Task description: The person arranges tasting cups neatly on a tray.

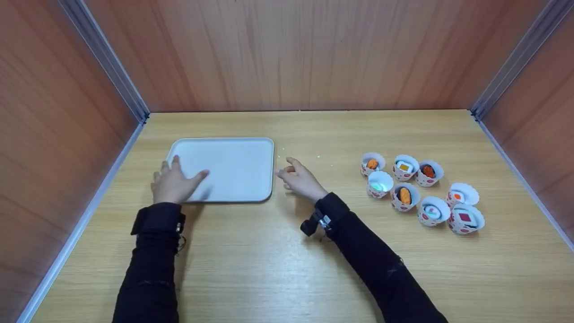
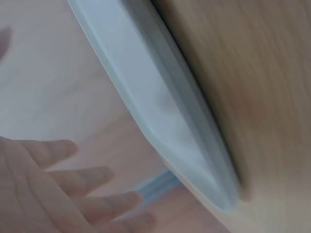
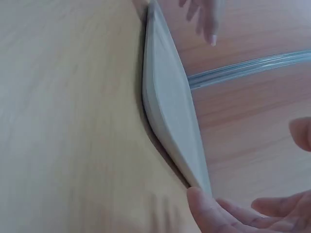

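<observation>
A white rectangular tray lies flat on the wooden table, left of centre. Over its left edge is my left hand, fingers spread and thumb reaching across the tray's front left corner. The left wrist view shows those fingers extended and apart from the tray's rim. My right hand is just beyond the tray's right side, its fingers loosely bent and pointing toward it. In the right wrist view one fingertip is right at the tray's corner. Neither hand holds anything.
Several patterned paper cups stand in a cluster at the right, among them one with an orange piece and one with a dark red square. Small white crumbs lie right of the tray. Wooden panels enclose the table's back and sides.
</observation>
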The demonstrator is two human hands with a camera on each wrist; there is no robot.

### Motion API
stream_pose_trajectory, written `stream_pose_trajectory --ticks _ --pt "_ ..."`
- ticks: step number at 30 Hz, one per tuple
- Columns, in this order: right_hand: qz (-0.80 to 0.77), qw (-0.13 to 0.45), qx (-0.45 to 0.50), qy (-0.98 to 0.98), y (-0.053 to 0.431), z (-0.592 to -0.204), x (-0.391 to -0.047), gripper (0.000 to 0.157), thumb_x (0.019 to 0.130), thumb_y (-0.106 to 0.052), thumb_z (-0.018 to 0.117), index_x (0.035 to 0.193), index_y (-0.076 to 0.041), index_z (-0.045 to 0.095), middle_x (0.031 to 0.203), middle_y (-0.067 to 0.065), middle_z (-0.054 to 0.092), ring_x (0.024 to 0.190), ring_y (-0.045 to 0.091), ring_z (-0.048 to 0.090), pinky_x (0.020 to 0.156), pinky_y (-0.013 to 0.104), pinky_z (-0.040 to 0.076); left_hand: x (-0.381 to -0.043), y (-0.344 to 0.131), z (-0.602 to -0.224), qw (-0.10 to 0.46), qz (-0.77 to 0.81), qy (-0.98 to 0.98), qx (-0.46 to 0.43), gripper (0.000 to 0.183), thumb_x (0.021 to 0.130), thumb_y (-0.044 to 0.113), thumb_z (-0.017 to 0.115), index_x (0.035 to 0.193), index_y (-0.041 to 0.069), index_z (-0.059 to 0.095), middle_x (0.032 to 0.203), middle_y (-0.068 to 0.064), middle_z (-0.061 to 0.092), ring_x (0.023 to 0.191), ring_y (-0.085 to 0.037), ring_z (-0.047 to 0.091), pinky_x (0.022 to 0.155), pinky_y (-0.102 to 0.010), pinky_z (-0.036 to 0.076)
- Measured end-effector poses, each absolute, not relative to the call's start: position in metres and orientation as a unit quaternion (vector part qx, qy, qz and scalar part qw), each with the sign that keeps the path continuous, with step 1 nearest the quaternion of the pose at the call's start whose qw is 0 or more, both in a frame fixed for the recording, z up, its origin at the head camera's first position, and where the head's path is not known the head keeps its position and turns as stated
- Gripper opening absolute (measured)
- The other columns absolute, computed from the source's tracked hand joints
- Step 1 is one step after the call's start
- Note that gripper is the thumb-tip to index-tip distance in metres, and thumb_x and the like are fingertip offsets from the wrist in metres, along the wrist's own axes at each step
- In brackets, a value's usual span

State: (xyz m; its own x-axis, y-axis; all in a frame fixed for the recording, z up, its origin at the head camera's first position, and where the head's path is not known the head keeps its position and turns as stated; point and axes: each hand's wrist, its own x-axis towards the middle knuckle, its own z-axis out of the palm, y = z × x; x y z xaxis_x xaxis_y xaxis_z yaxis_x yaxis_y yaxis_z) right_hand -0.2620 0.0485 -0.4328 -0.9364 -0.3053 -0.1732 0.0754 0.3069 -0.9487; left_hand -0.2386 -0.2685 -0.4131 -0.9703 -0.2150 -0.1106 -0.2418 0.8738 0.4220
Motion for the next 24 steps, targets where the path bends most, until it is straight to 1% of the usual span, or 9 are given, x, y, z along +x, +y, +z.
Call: stream_pose_trajectory --ticks 2,5,8,11,15,17,19,21,24 --pt "-0.602 0.173 -0.054 0.778 0.041 -0.437 -0.264 0.073 0.097 -0.027 0.057 0.155 -0.003 0.018 0.132 0.017 0.049 0.090 0.021 0.062 0.082 0.032 0.055 -0.239 -0.280 -0.412 0.052 0.233 0.960 -0.147 0.104 0.090 0.065 0.048 0.154 -0.004 0.003 0.154 -0.039 0.009 0.137 -0.063 0.017 0.108 -0.071 0.022" --pt "-0.613 0.180 -0.033 0.769 0.033 -0.443 -0.267 0.071 0.097 -0.020 0.058 0.153 0.001 0.020 0.127 0.018 0.052 0.079 0.013 0.057 0.075 0.025 0.056 -0.241 -0.294 -0.413 0.076 0.247 0.948 -0.185 0.095 0.095 0.052 0.048 0.152 -0.008 0.003 0.151 -0.041 0.014 0.134 -0.062 0.022 0.106 -0.068 0.029" --pt "-0.607 0.176 -0.023 0.775 0.026 -0.449 -0.269 0.069 0.095 -0.017 0.059 0.151 0.005 0.024 0.125 0.019 0.055 0.080 0.013 0.060 0.075 0.024 0.057 -0.242 -0.303 -0.418 0.086 0.245 0.945 -0.198 0.088 0.096 0.043 0.047 0.150 -0.013 0.007 0.146 -0.044 0.019 0.132 -0.062 0.025 0.106 -0.066 0.031" --pt "-0.584 0.161 -0.021 0.795 0.021 -0.453 -0.270 0.066 0.094 -0.014 0.060 0.149 0.007 0.028 0.117 0.017 0.057 0.079 0.012 0.060 0.073 0.023 0.056 -0.244 -0.308 -0.425 0.077 0.236 0.951 -0.187 0.077 0.097 0.034 0.049 0.145 -0.018 0.021 0.139 -0.046 0.029 0.125 -0.062 0.033 0.104 -0.063 0.035" --pt "-0.577 0.148 -0.013 0.803 0.017 -0.456 -0.272 0.060 0.093 -0.010 0.060 0.145 0.009 0.035 0.108 0.014 0.058 0.076 0.011 0.059 0.072 0.023 0.055 -0.247 -0.313 -0.433 0.051 0.233 0.955 -0.176 0.059 0.095 0.022 0.049 0.132 -0.022 0.040 0.127 -0.044 0.039 0.115 -0.059 0.043 0.099 -0.060 0.039" --pt "-0.579 0.148 -0.013 0.802 0.015 -0.457 -0.273 0.056 0.092 -0.007 0.060 0.142 0.010 0.040 0.104 0.012 0.058 0.074 0.010 0.060 0.071 0.022 0.056 -0.247 -0.317 -0.435 0.039 0.229 0.957 -0.174 0.051 0.093 0.015 0.046 0.125 -0.024 0.046 0.123 -0.044 0.043 0.111 -0.059 0.046 0.097 -0.060 0.040" --pt "-0.575 0.151 -0.016 0.804 0.013 -0.458 -0.274 0.050 0.091 -0.005 0.060 0.137 0.009 0.047 0.097 0.008 0.059 0.071 0.010 0.059 0.067 0.020 0.055 -0.246 -0.320 -0.436 0.030 0.225 0.959 -0.172 0.044 0.090 0.009 0.043 0.117 -0.025 0.051 0.119 -0.044 0.047 0.107 -0.058 0.048 0.095 -0.060 0.041" --pt "-0.565 0.149 -0.020 0.811 0.010 -0.458 -0.275 0.045 0.089 -0.003 0.061 0.132 0.008 0.054 0.085 0.003 0.057 0.066 0.008 0.058 0.061 0.018 0.051 -0.247 -0.323 -0.437 0.021 0.221 0.960 -0.170 0.039 0.087 0.003 0.042 0.110 -0.025 0.055 0.115 -0.044 0.050 0.105 -0.057 0.051 0.093 -0.059 0.043" --pt "-0.544 0.142 -0.027 0.827 0.008 -0.460 -0.276 0.037 0.087 0.000 0.061 0.124 0.006 0.060 0.072 -0.004 0.049 0.059 0.006 0.051 0.053 0.016 0.043 -0.246 -0.327 -0.437 0.006 0.221 0.960 -0.172 0.034 0.083 -0.002 0.043 0.104 -0.024 0.059 0.109 -0.042 0.054 0.103 -0.053 0.055 0.091 -0.057 0.046"
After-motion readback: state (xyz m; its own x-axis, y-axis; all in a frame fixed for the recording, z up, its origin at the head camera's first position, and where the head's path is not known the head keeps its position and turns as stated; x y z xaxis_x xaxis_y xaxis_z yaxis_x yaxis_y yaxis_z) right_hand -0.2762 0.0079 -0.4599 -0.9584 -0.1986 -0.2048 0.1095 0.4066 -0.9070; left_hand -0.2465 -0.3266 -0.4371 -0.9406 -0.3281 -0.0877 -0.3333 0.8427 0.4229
